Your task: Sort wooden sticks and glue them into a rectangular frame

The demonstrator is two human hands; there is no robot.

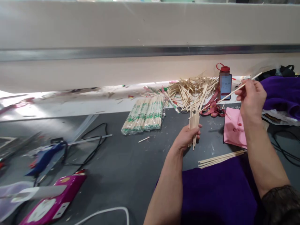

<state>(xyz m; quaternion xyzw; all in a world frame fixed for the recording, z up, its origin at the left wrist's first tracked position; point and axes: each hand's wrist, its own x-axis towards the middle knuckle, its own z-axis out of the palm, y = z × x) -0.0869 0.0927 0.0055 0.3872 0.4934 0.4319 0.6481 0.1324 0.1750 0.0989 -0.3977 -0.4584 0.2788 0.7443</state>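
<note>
Your left grip (pixel 188 135) is closed around a stick bundle (pixel 194 120), in front of the loose pile (pixel 192 90) | your right grip (pixel 253 97) pinches a single stick (pixel 257 76), right of the pile | wrapped sticks (pixel 145 114), left of the pile, look done | the pile itself looks ungathered

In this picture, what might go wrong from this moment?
The bundle of thin, pale wooden sticks in the left hand has uneven ends; some sticks might slip out. The right hand holds a single pale wooden stick, which might knock the upright rectangular phone if it swings. The loose pale wooden sticks beside the dark purple cloth could scatter if it shifts.
</note>
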